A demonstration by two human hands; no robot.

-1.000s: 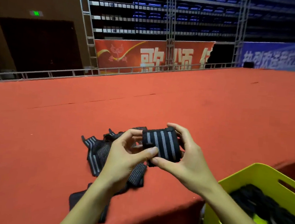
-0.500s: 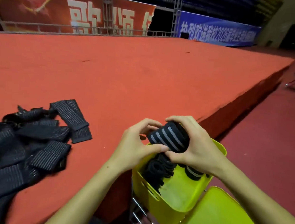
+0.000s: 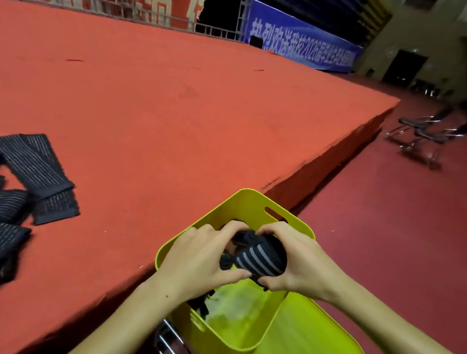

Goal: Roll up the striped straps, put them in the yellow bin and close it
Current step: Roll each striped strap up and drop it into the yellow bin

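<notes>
Both hands (image 3: 206, 254) (thumbs under) grip rolled strap (image 3: 259, 258).

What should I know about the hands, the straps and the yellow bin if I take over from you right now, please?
Left hand and right hand: both grip one rolled striped strap over the open yellow bin.
Bin: beside the red stage; dark rolled straps are already inside. Its yellow lid lies off, next to it on the right.
Unrolled straps: a pile on the stage, far left.
Done: several straps rolled and binned.
Left: drop this roll in, roll the pile, put the lid on.
</notes>
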